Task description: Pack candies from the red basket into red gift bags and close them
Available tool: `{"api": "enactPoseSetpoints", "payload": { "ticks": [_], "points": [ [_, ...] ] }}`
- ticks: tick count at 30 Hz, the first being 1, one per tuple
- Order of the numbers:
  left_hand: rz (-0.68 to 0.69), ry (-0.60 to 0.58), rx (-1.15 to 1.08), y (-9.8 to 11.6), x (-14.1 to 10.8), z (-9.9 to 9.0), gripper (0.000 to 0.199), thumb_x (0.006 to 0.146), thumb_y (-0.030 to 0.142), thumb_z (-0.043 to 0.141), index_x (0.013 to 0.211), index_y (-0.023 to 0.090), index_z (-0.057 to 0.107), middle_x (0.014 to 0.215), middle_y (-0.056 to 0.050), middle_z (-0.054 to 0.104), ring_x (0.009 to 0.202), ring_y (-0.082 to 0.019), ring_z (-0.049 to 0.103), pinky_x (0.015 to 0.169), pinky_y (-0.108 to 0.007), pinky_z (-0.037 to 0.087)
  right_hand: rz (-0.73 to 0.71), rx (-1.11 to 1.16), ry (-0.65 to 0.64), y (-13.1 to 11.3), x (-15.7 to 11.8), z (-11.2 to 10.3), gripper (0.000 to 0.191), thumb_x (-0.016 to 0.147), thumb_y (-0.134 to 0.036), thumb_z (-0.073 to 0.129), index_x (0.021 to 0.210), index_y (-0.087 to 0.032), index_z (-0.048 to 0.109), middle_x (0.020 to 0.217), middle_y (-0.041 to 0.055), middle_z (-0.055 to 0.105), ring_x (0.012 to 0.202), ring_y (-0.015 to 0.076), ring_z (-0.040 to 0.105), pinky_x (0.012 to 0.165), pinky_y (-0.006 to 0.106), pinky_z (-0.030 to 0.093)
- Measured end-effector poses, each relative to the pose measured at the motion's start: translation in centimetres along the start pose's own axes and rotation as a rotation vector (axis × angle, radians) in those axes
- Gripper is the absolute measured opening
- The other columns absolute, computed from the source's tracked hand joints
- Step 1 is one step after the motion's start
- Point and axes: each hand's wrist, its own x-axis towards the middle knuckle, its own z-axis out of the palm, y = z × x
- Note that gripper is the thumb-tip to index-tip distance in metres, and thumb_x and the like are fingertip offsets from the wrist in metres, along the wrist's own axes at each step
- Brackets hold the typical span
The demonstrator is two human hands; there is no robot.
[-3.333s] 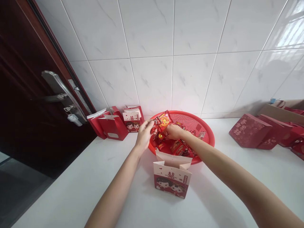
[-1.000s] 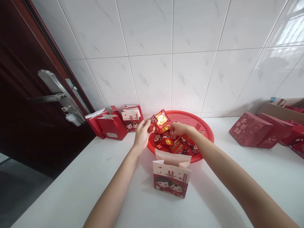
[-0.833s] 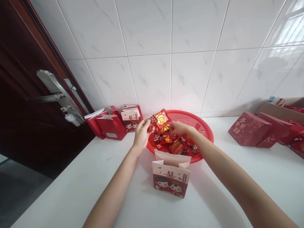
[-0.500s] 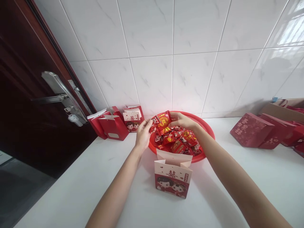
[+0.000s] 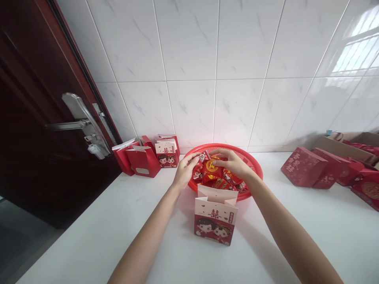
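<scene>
A round red plastic basket [image 5: 257,167] holds several red-wrapped candies [image 5: 232,177]. Over its left side, my left hand [image 5: 186,167] is closed on small red packets. My right hand [image 5: 232,161] reaches in from the right, its fingers closed on a red and gold packet [image 5: 212,166] between the two hands. In front of the basket an open-topped paper gift box [image 5: 215,221] stands upright, white above and red below, with two cartoon faces; its inside is mostly hidden.
Red gift boxes [image 5: 145,161] stand at the back left by the dark door [image 5: 29,98]. Maroon boxes [image 5: 303,167] and a cardboard carton [image 5: 328,144] are at the right. A tiled wall [image 5: 189,106] rises behind the white table [image 5: 142,209].
Both hands have lowered slightly over the basket, with the red and gold packet now down among the candies. The camera view has shifted a little.
</scene>
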Motion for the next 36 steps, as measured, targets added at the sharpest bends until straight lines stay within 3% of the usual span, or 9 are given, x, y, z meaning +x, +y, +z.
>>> {"api": "enactPoseSetpoints", "payload": {
  "ticks": [3, 6, 11, 14, 17, 20, 25, 29, 36],
  "points": [
    [0.024, -0.065, 0.119, 0.0, -0.3, 0.2, 0.039, 0.070, 0.041, 0.081, 0.102, 0.019, 0.077, 0.097, -0.005, 0.076, 0.074, -0.016, 0.065, 0.075, -0.030, 0.054, -0.024, -0.025, 0.075, -0.2, -1.2, -0.5, 0.027, 0.081, -0.030, 0.072, 0.108, -0.025, 0.074, 0.119, 0.0062, 0.072, 0.109, 0.0234, 0.065, 0.090, 0.037, 0.054],
    [0.081, -0.065, 0.296, 0.0, -0.3, 0.1, 0.035, 0.076, 0.038, 0.074, 0.105, 0.018, 0.074, 0.091, -0.005, 0.075, 0.076, -0.017, 0.066, 0.075, -0.030, 0.053, -0.026, -0.072, 0.160, 0.1, -1.4, -1.2, 0.029, 0.081, -0.033, 0.071, 0.109, -0.023, 0.073, 0.116, 0.0069, 0.073, 0.103, 0.0231, 0.066, 0.083, 0.035, 0.055],
    [0.194, -0.026, 0.686, 0.2, -0.1, -0.8, 0.025, 0.085, 0.032, 0.060, 0.103, 0.020, 0.072, 0.101, -0.006, 0.076, 0.081, -0.021, 0.068, 0.082, -0.035, 0.053, 0.002, -0.104, 0.309, 1.6, -0.6, -2.3, 0.033, 0.079, -0.033, 0.068, 0.109, -0.021, 0.071, 0.095, 0.0058, 0.073, 0.082, 0.0206, 0.066, 0.064, 0.030, 0.051],
    [0.205, -0.090, 0.806, 0.3, 0.0, -1.2, 0.023, 0.086, 0.031, 0.056, 0.101, 0.022, 0.072, 0.110, -0.007, 0.075, 0.097, -0.025, 0.069, 0.091, -0.038, 0.052, 0.007, -0.131, 0.323, 2.2, -0.2, -2.6, 0.033, 0.078, -0.032, 0.067, 0.108, -0.020, 0.071, 0.087, 0.0043, 0.072, 0.074, 0.0189, 0.064, 0.061, 0.030, 0.049],
    [0.173, -0.188, 0.784, 0.2, 0.1, -1.4, 0.027, 0.087, 0.032, 0.053, 0.104, 0.021, 0.070, 0.111, -0.009, 0.075, 0.098, -0.025, 0.069, 0.091, -0.038, 0.053, -0.009, -0.154, 0.297, 2.2, -0.2, -2.5, 0.031, 0.079, -0.031, 0.067, 0.108, -0.020, 0.072, 0.091, 0.0051, 0.073, 0.077, 0.0186, 0.064, 0.063, 0.030, 0.050],
    [0.170, -0.210, 0.755, 0.2, 0.0, -1.2, 0.027, 0.087, 0.033, 0.052, 0.105, 0.021, 0.069, 0.110, -0.008, 0.074, 0.095, -0.024, 0.069, 0.087, -0.036, 0.053, -0.025, -0.143, 0.253, 1.9, -0.4, -2.4, 0.030, 0.080, -0.031, 0.068, 0.109, -0.021, 0.072, 0.103, 0.0064, 0.074, 0.082, 0.0187, 0.064, 0.067, 0.030, 0.052],
    [0.152, -0.170, 0.643, 0.3, -0.3, -0.7, 0.020, 0.081, 0.032, 0.063, 0.097, 0.023, 0.070, 0.097, -0.005, 0.075, 0.092, -0.023, 0.069, 0.084, -0.032, 0.051, -0.012, -0.073, 0.147, 1.4, -0.8, -2.6, 0.034, 0.079, -0.034, 0.073, 0.110, -0.022, 0.069, 0.114, 0.0058, 0.072, 0.090, 0.0194, 0.066, 0.075, 0.032, 0.053],
    [0.104, -0.150, 0.534, 0.4, -0.3, -0.4, 0.017, 0.077, 0.030, 0.071, 0.091, 0.022, 0.073, 0.088, -0.004, 0.074, 0.086, -0.022, 0.069, 0.081, -0.031, 0.049, 0.003, -0.030, 0.109, 1.3, -0.9, -2.8, 0.038, 0.077, -0.039, 0.076, 0.110, -0.021, 0.069, 0.103, 0.0054, 0.073, 0.089, 0.0206, 0.067, 0.076, 0.033, 0.052],
    [0.097, -0.044, 0.356, 0.8, -0.5, -0.2, 0.014, 0.075, 0.033, 0.073, 0.084, 0.023, 0.075, 0.086, -0.004, 0.072, 0.080, -0.019, 0.062, 0.071, -0.026, 0.046, 0.026, -0.085, 0.209, 1.4, -0.7, -2.5, 0.031, 0.080, -0.035, 0.071, 0.108, -0.021, 0.069, 0.100, 0.0054, 0.073, 0.088, 0.0213, 0.065, 0.071, 0.032, 0.051]
  ]
}}
